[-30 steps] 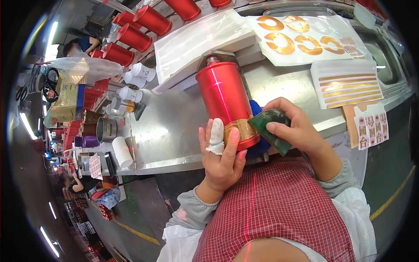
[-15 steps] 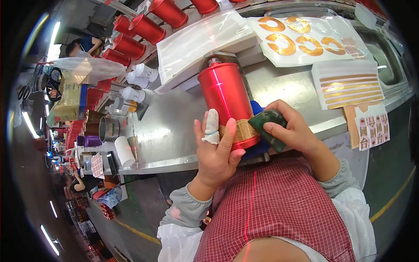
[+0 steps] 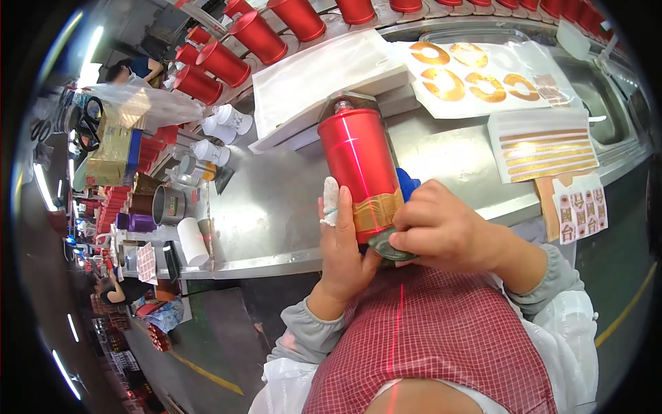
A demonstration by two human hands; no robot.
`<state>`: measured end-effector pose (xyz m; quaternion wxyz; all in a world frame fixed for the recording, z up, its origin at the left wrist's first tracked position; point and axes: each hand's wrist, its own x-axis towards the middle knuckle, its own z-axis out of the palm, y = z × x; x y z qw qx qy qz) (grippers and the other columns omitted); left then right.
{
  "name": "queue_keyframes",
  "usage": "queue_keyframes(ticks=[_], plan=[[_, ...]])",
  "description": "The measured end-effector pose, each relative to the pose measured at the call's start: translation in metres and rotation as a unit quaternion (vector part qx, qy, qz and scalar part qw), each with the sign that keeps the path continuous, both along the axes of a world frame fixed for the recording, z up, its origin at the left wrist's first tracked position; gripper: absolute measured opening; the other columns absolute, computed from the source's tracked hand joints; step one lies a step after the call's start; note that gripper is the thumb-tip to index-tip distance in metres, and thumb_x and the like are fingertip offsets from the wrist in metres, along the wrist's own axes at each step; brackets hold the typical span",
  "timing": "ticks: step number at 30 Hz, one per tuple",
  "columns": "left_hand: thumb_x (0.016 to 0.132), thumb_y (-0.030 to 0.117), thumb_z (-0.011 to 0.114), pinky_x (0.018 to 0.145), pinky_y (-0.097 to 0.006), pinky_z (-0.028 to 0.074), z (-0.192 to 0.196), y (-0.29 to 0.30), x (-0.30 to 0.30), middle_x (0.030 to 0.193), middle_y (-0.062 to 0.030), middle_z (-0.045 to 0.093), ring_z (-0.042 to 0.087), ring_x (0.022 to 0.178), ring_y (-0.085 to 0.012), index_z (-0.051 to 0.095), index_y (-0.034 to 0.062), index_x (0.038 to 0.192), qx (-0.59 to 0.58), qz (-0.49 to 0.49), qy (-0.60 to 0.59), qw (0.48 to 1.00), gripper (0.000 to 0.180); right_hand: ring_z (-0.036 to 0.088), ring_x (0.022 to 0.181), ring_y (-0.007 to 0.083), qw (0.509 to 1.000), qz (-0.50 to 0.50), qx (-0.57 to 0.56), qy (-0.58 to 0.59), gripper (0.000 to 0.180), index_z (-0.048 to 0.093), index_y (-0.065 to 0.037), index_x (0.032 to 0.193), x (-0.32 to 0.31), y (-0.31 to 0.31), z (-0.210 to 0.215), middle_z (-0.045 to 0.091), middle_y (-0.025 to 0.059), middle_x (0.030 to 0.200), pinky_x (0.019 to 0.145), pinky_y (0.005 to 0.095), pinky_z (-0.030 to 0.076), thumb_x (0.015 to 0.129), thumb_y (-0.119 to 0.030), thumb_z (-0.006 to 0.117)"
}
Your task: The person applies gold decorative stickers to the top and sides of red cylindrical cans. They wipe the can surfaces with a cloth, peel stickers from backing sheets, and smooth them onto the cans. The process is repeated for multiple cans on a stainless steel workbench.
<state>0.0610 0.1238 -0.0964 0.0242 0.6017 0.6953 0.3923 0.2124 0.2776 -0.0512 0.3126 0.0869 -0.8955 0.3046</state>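
Note:
A red metallic bottle (image 3: pixel 355 148) lies tilted over the near edge of the steel worktop, its neck end away from me. Round its lower part runs a patterned gold band (image 3: pixel 378 211). My left hand (image 3: pixel 343 228) rests along the bottle's left side, fingers stretched out, a white cover on one fingertip. Gripped in my right hand (image 3: pixel 448 224) is a smooth dark green scraper (image 3: pixel 387 245), pressed at the bottle's base just below the band. My fingers hide part of the scraper. Blue cloth (image 3: pixel 407 185) shows between the bottle and my right hand.
Sheets with gold ring-shaped stickers (image 3: pixel 441 84) and gold strips (image 3: pixel 545 146) lie at the right, near a sink (image 3: pixel 607 96). White stacked sheets (image 3: pixel 317 86) stand behind the bottle. More red bottles (image 3: pixel 258 38) line the back. A metal pot (image 3: pixel 169 205) and paper roll (image 3: pixel 193 241) are left.
My right hand has brought the scraper down and left, from the band's right side to the bottle's base. My left hand has shifted slightly right and stays against the bottle.

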Motion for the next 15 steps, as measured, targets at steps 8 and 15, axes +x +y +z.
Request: queue_keyframes(ticks=[8, 15], plan=[[0.084, 0.041, 0.069, 0.111, -0.057, 0.026, -0.006, 0.001, -0.007, 0.143, -0.0376, 0.034, 0.036, 0.133, -0.0506, 0.03, -0.0098, 0.144, 0.031, 0.012, 0.023, 0.999, 0.087, 0.059, 0.077, 0.0273, 0.992, 0.08, -0.083, -0.048, 0.02, 0.066, -0.009, 0.088, -0.014, 0.011, 0.017, 0.059, 0.0065, 0.083, 0.069, 0.0384, 0.045, 0.071, -0.009, 0.077], [0.083, 0.042, 0.07, 0.111, -0.055, 0.028, -0.009, -0.003, -0.006, 0.143, -0.0387, 0.032, 0.035, 0.133, -0.0514, 0.03, -0.0101, 0.144, 0.029, 0.006, 0.015, 0.999, 0.089, 0.058, 0.083, 0.0275, 0.988, 0.085, -0.096, -0.085, 0.021, 0.06, -0.009, 0.086, -0.007, 0.009, 0.011, 0.057, 0.0062, 0.082, 0.072, 0.0387, 0.045, 0.071, -0.014, 0.074]])
